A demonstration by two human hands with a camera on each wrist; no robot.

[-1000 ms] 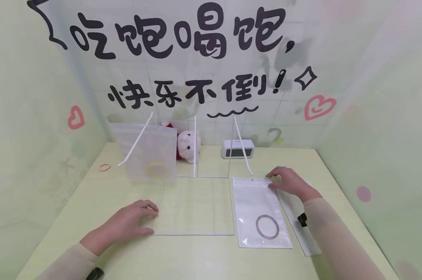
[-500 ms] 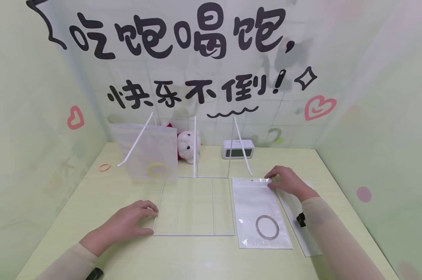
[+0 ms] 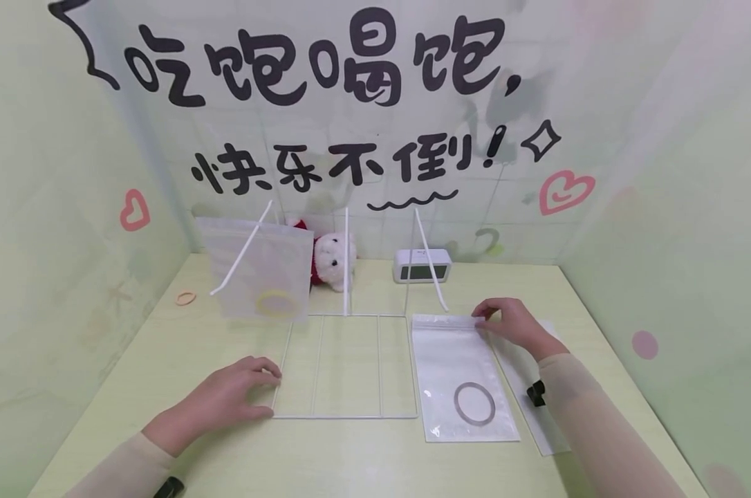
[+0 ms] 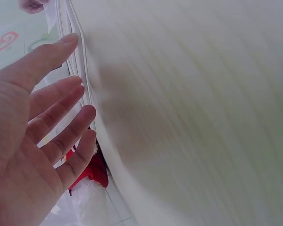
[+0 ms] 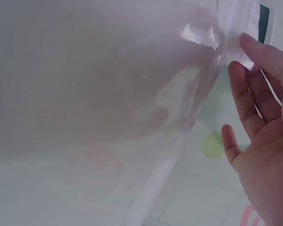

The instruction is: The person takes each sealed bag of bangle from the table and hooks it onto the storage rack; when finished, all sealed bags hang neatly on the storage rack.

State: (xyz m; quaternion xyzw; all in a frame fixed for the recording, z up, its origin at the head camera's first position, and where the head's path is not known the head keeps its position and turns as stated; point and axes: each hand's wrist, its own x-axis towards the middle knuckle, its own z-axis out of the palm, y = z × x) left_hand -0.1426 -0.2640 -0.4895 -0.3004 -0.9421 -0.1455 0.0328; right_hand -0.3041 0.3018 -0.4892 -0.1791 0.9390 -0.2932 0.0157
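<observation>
My right hand pinches the top right corner of a clear-front bag that lies on the table with a grey ring in it. In the right wrist view my right hand has thumb and fingers on the corner of the bag. My left hand rests at the left side of a white wire rack, its fingers spread and relaxed; the left wrist view shows the left hand beside the rack's wires. Another bag, holding a yellow ring, hangs on the rack's left prong.
One more bag lies partly beneath my right forearm. Behind the rack are a plush toy and a white clock. A small orange ring lies at the table's back left. The rack's middle and right prongs stick up and forward.
The top edge of the bag in my right hand has tilted slightly, and the hanging bag has swayed a little. My left hand has stayed in place.
</observation>
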